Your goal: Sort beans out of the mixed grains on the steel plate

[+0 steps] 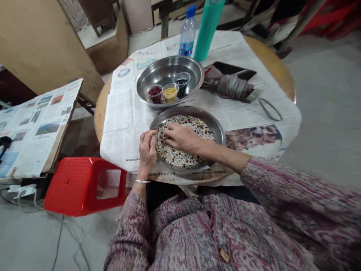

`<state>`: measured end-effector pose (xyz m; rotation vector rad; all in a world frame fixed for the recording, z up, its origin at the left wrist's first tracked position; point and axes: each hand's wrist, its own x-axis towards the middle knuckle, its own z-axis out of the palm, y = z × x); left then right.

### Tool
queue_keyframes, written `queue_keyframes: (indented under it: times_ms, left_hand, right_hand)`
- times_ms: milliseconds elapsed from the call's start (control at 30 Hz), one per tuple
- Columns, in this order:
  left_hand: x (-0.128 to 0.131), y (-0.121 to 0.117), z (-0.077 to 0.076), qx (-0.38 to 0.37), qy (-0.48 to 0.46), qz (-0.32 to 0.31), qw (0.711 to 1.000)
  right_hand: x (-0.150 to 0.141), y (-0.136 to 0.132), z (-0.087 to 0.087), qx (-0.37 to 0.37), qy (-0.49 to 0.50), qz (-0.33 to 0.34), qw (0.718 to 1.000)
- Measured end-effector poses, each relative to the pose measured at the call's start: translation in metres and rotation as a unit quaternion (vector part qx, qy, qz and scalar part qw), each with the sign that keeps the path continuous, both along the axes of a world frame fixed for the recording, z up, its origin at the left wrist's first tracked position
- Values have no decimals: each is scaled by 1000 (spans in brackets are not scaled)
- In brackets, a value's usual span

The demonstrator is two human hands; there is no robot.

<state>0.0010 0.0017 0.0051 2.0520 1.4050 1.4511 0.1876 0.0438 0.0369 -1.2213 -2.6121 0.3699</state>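
A steel pan [218, 130] of mixed white, red and yellow beans [197, 126] sits on the newspaper-covered round table in front of me. My left hand [147, 150] rests curled on the pan's left rim, fingers closed. My right hand [180, 136] lies over the beans, fingertips pinched together at the left side of the heap; whatever they hold is too small to see. Behind it, a second steel pan [169, 67] holds three small cups: red beans [155, 93], yellow beans [170, 92] and black beans [181, 83].
A water bottle [187, 32] and a teal bottle [208, 28] stand at the table's far side. A folded grey umbrella [229, 86] lies right of the far pan. A red plastic stool [81, 184] stands left of me, beside a newspaper-covered side table [34, 128].
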Motion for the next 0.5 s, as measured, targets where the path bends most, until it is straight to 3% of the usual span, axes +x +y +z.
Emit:
queue_keyframes:
  times_ms: [133, 267, 367, 500]
  left_hand:
    - [0, -1, 0, 0, 7, 0, 1000]
    - [0, -1, 0, 4, 5, -3, 1000]
    - [0, -1, 1, 2, 1, -3, 1000]
    - [0, 0, 1, 0, 5, 1, 1000]
  right_hand:
    - [25, -26, 0, -32, 10, 132, 991]
    - [66, -36, 1, -63, -12, 163, 985]
    - [85, -24, 0, -47, -39, 104, 993]
    - [82, -1, -3, -7, -48, -56, 997]
